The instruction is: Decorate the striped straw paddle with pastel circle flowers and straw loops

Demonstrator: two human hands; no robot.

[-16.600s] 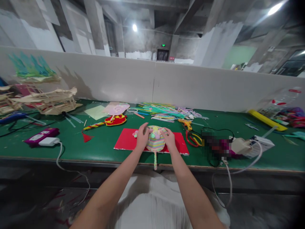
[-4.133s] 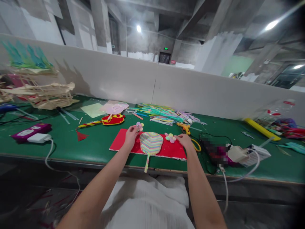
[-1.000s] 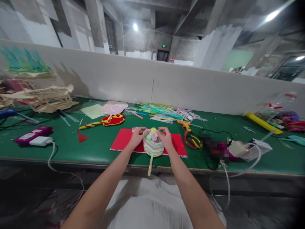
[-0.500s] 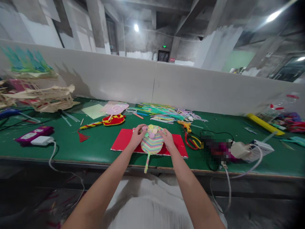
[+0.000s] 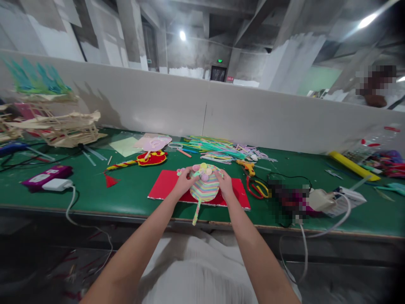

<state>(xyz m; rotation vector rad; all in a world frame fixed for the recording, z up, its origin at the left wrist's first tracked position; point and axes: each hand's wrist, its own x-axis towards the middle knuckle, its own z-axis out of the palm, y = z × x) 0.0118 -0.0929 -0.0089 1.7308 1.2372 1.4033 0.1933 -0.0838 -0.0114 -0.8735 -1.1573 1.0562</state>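
Observation:
A round fan (image 5: 205,192) with wavy pastel stripes is held between my hands, its thin yellow-pink handle (image 5: 196,213) pointing down toward me. Pastel round pieces like petals (image 5: 204,169) sit on its upper part. My left hand (image 5: 186,181) grips the fan's left edge, with the thumb lying over the petals. On the opposite side, my right hand (image 5: 225,185) holds the right rim. Beneath the fan lies a red board (image 5: 163,185). Small pastel round pieces (image 5: 180,172) show just beyond my left fingers.
A red fan with yellow trim (image 5: 152,158) and a red tassel lies left. Behind are many coloured straw-like strips (image 5: 218,147). Scissors (image 5: 257,188) and a yellow-orange glue gun (image 5: 247,166) lie right. White cables (image 5: 305,249) hang over the table's front edge.
The fan has shifted slightly up and to the right with both hands on it. My left thumb has moved in over the petals. A blurred shape has appeared at the upper right.

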